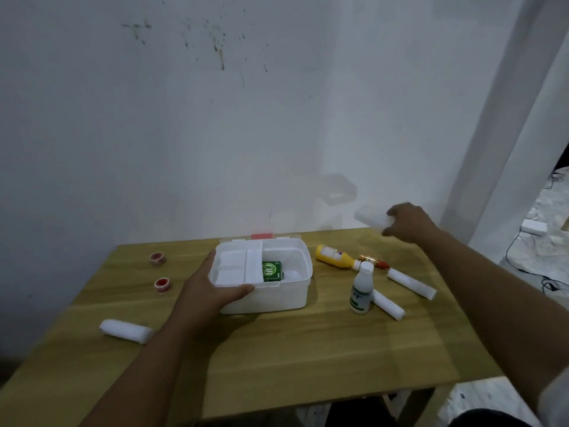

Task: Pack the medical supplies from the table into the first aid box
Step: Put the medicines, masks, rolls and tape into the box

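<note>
The white first aid box [283,298] stands open mid-table, a green carton [272,270] inside it. My left hand [212,288] grips the white inner tray [237,268] over the box's left half. My right hand [408,223] holds a blurred white object [371,218] above the table's far right corner. Right of the box lie a yellow bottle [335,256], a small red-capped bottle [374,261] and two white bandage rolls [411,284] [388,304]; a white bottle [362,288] stands upright. Left: two red tape rolls [157,257] [162,285] and a bandage roll [125,331].
The wooden table [277,349] backs against a white wall. Its right edge drops to a floor with cables [529,266] and a white adapter [534,227]. A red latch [262,236] shows behind the box.
</note>
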Demonstrator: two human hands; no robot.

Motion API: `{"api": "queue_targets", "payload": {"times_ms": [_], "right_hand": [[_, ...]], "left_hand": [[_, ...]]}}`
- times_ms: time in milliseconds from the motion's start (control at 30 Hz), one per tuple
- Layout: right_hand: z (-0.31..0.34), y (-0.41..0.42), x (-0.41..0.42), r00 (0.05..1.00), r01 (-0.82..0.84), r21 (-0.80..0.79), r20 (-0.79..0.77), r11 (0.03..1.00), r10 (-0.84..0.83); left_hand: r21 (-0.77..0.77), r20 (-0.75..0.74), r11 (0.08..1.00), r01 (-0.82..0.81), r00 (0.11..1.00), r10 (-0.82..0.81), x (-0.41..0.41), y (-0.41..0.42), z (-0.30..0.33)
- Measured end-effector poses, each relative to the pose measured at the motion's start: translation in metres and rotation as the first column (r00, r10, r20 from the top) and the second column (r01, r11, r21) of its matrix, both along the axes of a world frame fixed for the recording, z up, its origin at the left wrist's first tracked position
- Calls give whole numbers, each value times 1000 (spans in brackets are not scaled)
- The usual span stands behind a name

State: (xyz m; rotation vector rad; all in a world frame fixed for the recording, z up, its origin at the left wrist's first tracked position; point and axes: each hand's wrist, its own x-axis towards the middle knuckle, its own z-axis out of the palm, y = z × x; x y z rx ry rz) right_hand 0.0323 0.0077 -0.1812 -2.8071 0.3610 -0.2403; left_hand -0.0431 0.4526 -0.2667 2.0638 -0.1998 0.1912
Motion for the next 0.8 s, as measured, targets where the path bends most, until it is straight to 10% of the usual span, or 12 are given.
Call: {"api": "queue_targets", "payload": {"times_ms": [133,333,800], "right_hand": [[42,59,1,962,-271,81,71,959,265],[48,154,-14,783,-596,-21,-236,803,575],[-19,226,-15,768,-636,-86,-165,767,618]], "left_hand": [[-29,4,1000,-1,1000,2,-4,-2,3],[-21,-1,999,-25,1000,25,-3,1,2],[29,8,999,-44,999,44,0,0,-2]]}}
